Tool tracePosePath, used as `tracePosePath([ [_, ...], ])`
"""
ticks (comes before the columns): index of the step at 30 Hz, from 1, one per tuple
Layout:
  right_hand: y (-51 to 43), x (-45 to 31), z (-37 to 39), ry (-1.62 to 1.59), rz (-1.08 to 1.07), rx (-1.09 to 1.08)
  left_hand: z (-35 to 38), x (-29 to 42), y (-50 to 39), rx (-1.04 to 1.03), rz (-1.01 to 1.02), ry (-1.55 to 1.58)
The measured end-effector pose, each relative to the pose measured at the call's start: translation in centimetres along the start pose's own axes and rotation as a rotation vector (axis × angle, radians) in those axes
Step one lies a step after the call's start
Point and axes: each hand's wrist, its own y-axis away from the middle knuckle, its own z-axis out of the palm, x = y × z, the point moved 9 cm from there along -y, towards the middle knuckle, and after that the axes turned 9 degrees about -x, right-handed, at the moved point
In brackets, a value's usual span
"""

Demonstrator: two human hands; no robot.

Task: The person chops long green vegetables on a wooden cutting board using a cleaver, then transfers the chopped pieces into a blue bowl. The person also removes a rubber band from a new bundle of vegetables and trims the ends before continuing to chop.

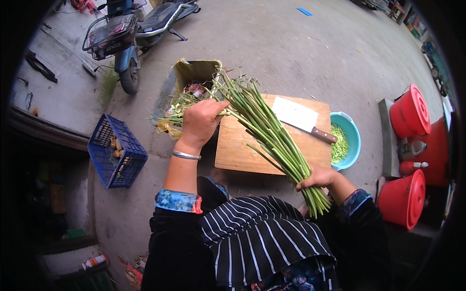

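My right hand [316,176] grips a bundle of long green garlic scapes [271,134] near its lower end, and the bundle slants up to the left over a wooden board [240,145]. At the bundle's upper left, my left hand [204,118] pinches some pale green stalks, with thin tips trailing over a waste bin [164,98]. On the board lies a cleaver [296,112] with a wooden handle, its blade flat. A turquoise basin [356,136] with cut green pieces [339,143] stands just right of the board.
A blue plastic crate [118,156] holding some brown items stands at the left. Red lidded buckets [409,111] are at the right, beside a grey ledge [389,138]. An electric scooter [127,54] is parked at the upper left by the wall.
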Motion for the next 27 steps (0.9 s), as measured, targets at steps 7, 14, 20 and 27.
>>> tracePosePath([
  [7, 0.7, -0.1, -0.7, -0.26, -0.02, 0.023, 1.2, -0.6, 0.0, 0.002, -0.157, 0.473],
  [14, 0.3, -1.6, 0.1, -0.161, -0.125, 0.016, 2.0, -1.6, 0.2, 0.292, -0.292, 1.809],
  [20, 0.3, -0.7, 1.4, -0.334, -0.076, -0.054, -6.1, -10.7, 4.5, 0.849, -0.457, 0.952],
  [27, 0.7, -1.4, 2.4, -0.535, -0.133, -0.128, -2.9, -12.5, 4.2, 0.452, -0.448, -0.014],
])
